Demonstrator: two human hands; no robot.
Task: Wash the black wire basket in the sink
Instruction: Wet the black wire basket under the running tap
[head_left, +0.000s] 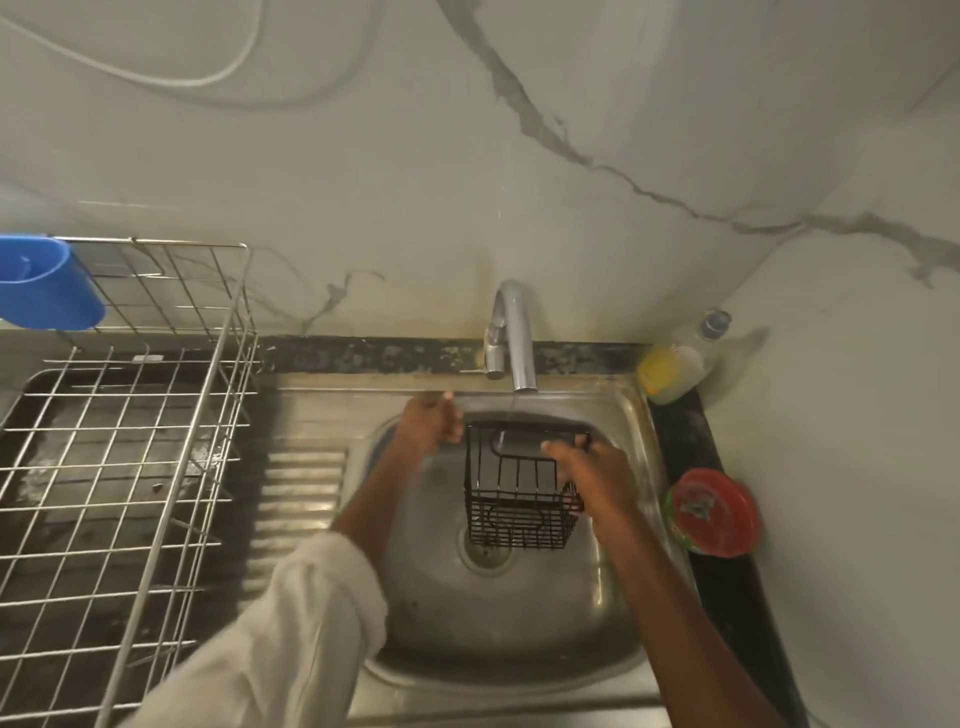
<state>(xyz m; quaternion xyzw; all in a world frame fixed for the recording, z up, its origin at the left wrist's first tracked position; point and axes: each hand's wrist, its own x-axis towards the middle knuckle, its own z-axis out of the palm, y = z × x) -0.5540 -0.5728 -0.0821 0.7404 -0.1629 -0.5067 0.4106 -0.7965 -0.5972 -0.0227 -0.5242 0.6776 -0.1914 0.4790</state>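
Both hands are over the sink (613, 618), one on each side of the basket (522, 493). The right hand (592, 483) grips the basket's right edge, fingers curled over the top rim and down its side. The left hand (431, 423) is at the basket's upper left corner with fingers curled toward the rim; motion blur hides whether they actually clamp the wire (I cannot tell). The left arm wears a white sleeve (291, 634); the right forearm is bare.

The basket hangs between the hands above the drain (485, 553), tilted, with a dark solid panel near its top. Just beyond the hands stands the tap (511, 338), a thin stream of water (511, 410) falling from it onto the basket's far rim.

Left of the left hand, a wire rack (130, 441) sits on the drainboard, with a blue cup (44, 283) hooked at its far corner. Right of the right hand, on the dark tabletop (727, 597), lies a red lid (714, 512); farther back stands a soap bottle (675, 364).
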